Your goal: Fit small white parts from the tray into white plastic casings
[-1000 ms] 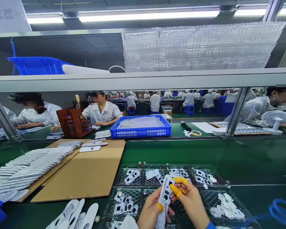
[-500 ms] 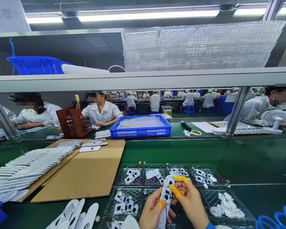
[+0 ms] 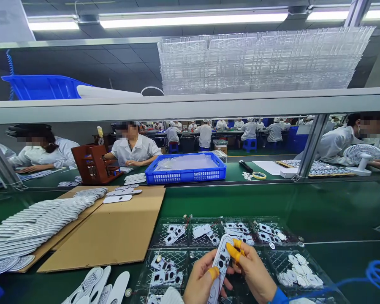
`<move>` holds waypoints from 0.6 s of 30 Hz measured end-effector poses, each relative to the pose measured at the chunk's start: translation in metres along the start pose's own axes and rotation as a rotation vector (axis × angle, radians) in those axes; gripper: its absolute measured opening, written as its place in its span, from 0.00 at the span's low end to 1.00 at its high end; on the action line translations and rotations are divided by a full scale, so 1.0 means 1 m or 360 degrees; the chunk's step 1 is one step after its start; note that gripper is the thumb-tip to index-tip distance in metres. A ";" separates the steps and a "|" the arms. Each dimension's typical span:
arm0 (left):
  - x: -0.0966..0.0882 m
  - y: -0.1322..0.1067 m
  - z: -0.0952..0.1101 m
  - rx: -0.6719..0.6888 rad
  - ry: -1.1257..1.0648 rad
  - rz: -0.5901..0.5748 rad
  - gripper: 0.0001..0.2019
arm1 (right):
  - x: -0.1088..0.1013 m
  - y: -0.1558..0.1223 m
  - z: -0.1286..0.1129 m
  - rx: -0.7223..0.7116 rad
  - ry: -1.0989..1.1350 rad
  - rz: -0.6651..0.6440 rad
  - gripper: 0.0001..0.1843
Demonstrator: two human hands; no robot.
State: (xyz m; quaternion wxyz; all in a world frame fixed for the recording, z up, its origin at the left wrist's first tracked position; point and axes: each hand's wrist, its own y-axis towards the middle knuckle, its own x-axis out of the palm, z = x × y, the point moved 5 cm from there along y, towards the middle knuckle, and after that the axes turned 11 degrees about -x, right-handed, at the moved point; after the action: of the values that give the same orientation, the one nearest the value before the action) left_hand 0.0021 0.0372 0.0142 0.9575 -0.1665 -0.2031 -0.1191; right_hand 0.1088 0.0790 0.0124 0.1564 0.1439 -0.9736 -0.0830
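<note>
Both my hands hold a long white remote-control shell (image 3: 221, 261) upright above a clear compartment tray (image 3: 177, 255). My left hand (image 3: 202, 280), with a yellow finger cot on the thumb, grips the shell's lower part. My right hand (image 3: 251, 270), with yellow cots on two fingertips, pinches its upper end. The shell's face shows dark button openings. The tray's compartments hold small white circuit boards (image 3: 164, 276) and round white pieces (image 3: 299, 276).
Brown cardboard (image 3: 114, 232) lies at left beside rows of white shells (image 3: 34, 223). More white shells (image 3: 98, 287) lie near the front edge. A blue basket (image 3: 186, 171) stands behind on the far bench, where several people in white sit. Stacked clear trays (image 3: 259, 59) fill the overhead shelf. A blue coiled cord (image 3: 378, 272) is at right.
The shell has tilted slightly and my hands have shifted a little lower and left. The view has panned slightly, and the blue cord now shows higher at right.
</note>
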 end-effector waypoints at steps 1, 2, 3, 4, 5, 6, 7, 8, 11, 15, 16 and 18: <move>0.000 0.000 0.000 -0.0003 0.0008 0.0001 0.18 | 0.000 0.000 -0.002 -0.0006 0.0035 -0.0003 0.09; 0.001 0.000 0.000 -0.0009 0.0017 0.0004 0.17 | 0.001 0.000 -0.003 -0.0019 0.0063 -0.0005 0.08; 0.001 0.000 0.000 -0.0010 0.0026 0.0007 0.17 | 0.001 0.000 -0.005 -0.0033 0.0084 -0.0012 0.07; 0.001 0.000 0.000 -0.0013 0.0031 0.0013 0.17 | 0.001 0.000 -0.006 -0.0045 0.0096 -0.0017 0.07; 0.001 0.000 0.000 -0.0015 0.0037 0.0018 0.17 | 0.000 0.001 -0.006 -0.0054 0.0093 -0.0020 0.07; 0.002 0.000 0.000 -0.0021 0.0038 0.0021 0.17 | -0.001 0.001 -0.006 -0.0057 0.0070 -0.0024 0.09; 0.001 0.001 -0.001 -0.0031 0.0034 0.0022 0.17 | -0.001 0.002 -0.005 -0.0044 0.0039 -0.0028 0.10; 0.001 0.001 -0.002 -0.0042 0.0018 0.0021 0.17 | -0.001 0.002 -0.002 -0.0011 0.0007 -0.0030 0.11; -0.007 0.003 -0.002 0.0022 -0.0170 0.0088 0.18 | 0.002 0.001 0.003 0.0045 -0.0124 -0.0007 0.16; -0.024 0.006 0.002 0.0165 -0.0383 0.0291 0.23 | 0.025 -0.005 0.005 0.0005 -0.0263 -0.0234 0.18; -0.025 0.005 0.003 0.0162 -0.0360 0.0316 0.23 | 0.031 -0.008 0.008 0.0060 -0.0279 -0.0345 0.18; -0.025 0.003 0.005 0.0153 -0.0306 0.0348 0.23 | 0.038 -0.012 0.016 0.0219 -0.0312 -0.0494 0.19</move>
State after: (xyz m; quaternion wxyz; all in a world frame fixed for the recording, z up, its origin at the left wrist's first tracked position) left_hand -0.0214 0.0462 0.0069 0.9477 -0.1523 -0.2801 0.0122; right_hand 0.0723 0.0579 0.0054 0.0359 0.2939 -0.9537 -0.0530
